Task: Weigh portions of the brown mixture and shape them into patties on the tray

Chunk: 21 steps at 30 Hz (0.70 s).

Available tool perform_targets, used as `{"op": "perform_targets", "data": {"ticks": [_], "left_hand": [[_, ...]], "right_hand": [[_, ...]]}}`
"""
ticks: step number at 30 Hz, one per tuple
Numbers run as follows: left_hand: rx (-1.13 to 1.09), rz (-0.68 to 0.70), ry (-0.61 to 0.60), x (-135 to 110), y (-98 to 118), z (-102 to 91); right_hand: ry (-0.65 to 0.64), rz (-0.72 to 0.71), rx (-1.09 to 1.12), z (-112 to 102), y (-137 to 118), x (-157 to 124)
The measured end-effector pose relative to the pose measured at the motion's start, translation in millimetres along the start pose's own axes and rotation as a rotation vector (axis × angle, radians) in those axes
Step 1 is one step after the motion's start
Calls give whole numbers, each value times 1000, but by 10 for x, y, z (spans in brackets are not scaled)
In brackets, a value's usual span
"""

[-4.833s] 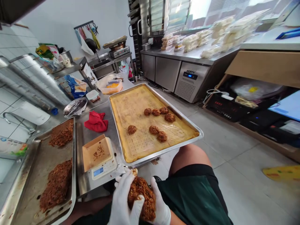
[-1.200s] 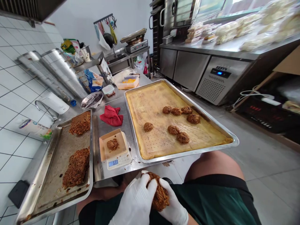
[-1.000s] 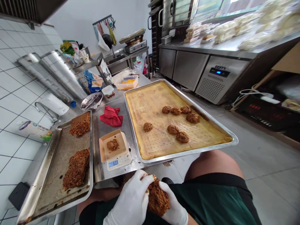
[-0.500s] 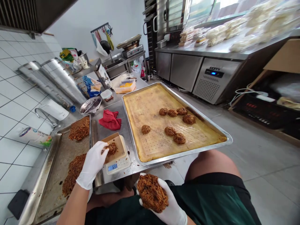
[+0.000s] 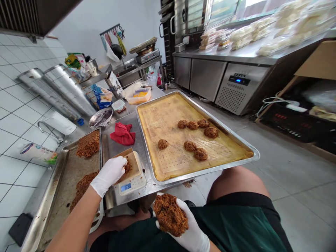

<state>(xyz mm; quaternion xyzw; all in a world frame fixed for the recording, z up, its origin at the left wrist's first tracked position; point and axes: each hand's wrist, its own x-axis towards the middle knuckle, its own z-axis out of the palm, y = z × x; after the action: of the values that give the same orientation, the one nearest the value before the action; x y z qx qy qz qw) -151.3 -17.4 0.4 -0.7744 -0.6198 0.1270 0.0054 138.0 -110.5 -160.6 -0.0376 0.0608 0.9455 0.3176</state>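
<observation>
My left hand (image 5: 109, 174), in a white glove, reaches over the small digital scale (image 5: 131, 182) and closes on the brown portion (image 5: 127, 167) lying in the paper tray on it. My right hand (image 5: 187, 231), also gloved, cups a large lump of brown mixture (image 5: 169, 214) above my lap. Right of the scale stands a big steel baking tray (image 5: 237, 142) lined with a yellow mat, bearing several round brown balls (image 5: 194, 140). To the left, a second steel tray (image 5: 55, 182) holds two heaps of the same mixture (image 5: 88, 144).
A red cloth (image 5: 122, 134) lies behind the scale. Further back are a metal bowl (image 5: 100, 118), small containers (image 5: 139, 96) and a blue bag (image 5: 102, 96). A tiled wall runs along the left. Steel fridge counters (image 5: 217, 77) stand across the grey floor on the right.
My left hand left the lump, reached to the scale and now covers the portion there. The scale reading has changed. My right hand still holds the lump.
</observation>
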Motion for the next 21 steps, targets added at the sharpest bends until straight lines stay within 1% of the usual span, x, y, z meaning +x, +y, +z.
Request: {"op": "perform_targets", "data": {"ticks": [4,8,13,15,17,18,19,20,21], "left_hand": [[11,-39,19,31,28,20],[-7,-82,36,12,19,-20],[-33,-128,49,-131,-35,-170],[-29,-161,91,-238,31,-259],[-54,-201,176,-363,227,-342],[-85,-206,218,-427,379,-371],[-126,-198,259,-487,565,-385],[-170,-165,273,-541,774,-380],[-204,-98,257,-585,995,-354]], "right_hand": [[-17,4,-1,-16,10,-15],[-25,7,10,-6,15,-32],[-15,-4,12,21,11,-25],[-11,-2,2,28,9,-22],[-5,6,-6,34,8,-22],[1,9,-8,38,9,-24],[10,16,-7,44,10,-26],[22,21,-5,52,12,-28],[35,20,-1,62,14,-30]]}}
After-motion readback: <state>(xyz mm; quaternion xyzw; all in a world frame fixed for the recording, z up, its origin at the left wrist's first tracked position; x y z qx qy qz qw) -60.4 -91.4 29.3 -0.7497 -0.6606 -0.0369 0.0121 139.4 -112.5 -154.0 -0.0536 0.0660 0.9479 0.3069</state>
